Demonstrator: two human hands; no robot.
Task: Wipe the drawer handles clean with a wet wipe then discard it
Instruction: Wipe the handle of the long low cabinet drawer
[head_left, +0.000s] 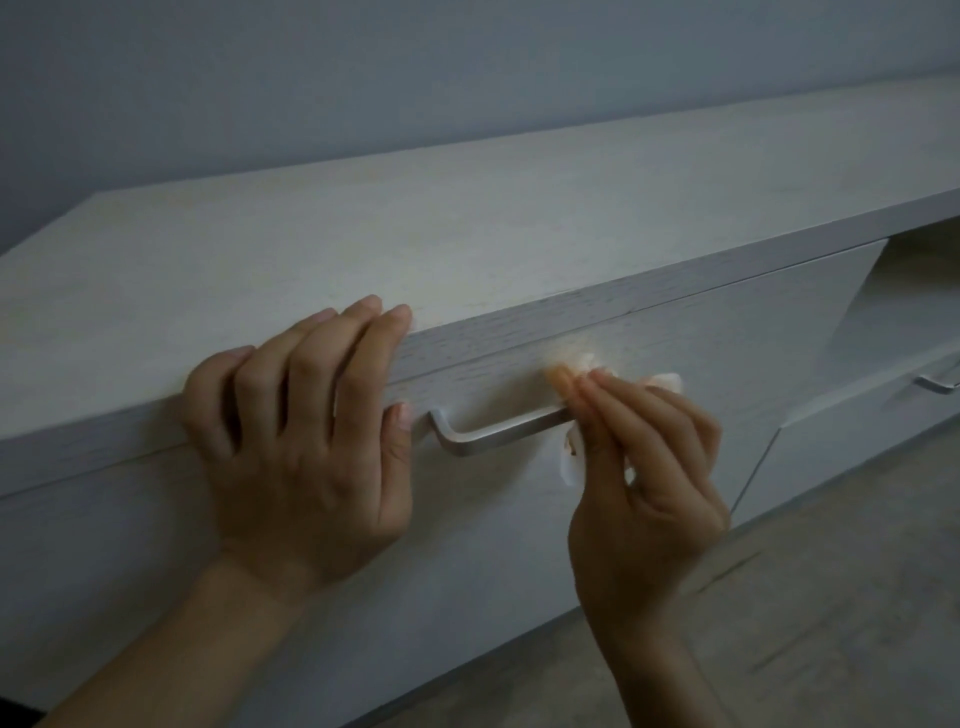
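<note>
A metal bar handle (493, 428) is fixed to the front of a pale wooden drawer (727, 332). My right hand (644, 478) pinches a white wet wipe (569, 462) around the right part of that handle, which hides the handle's right end. My left hand (306, 415) rests over the front edge of the cabinet top (363, 234), fingers lying on top and thumb against the drawer front just left of the handle. A second metal handle (937, 383) shows on a lower drawer at the far right.
The low pale cabinet runs diagonally from left to upper right against a grey wall (363, 78). An open shelf gap (924, 260) sits right of the drawer. A light floor (831, 623) lies at the lower right.
</note>
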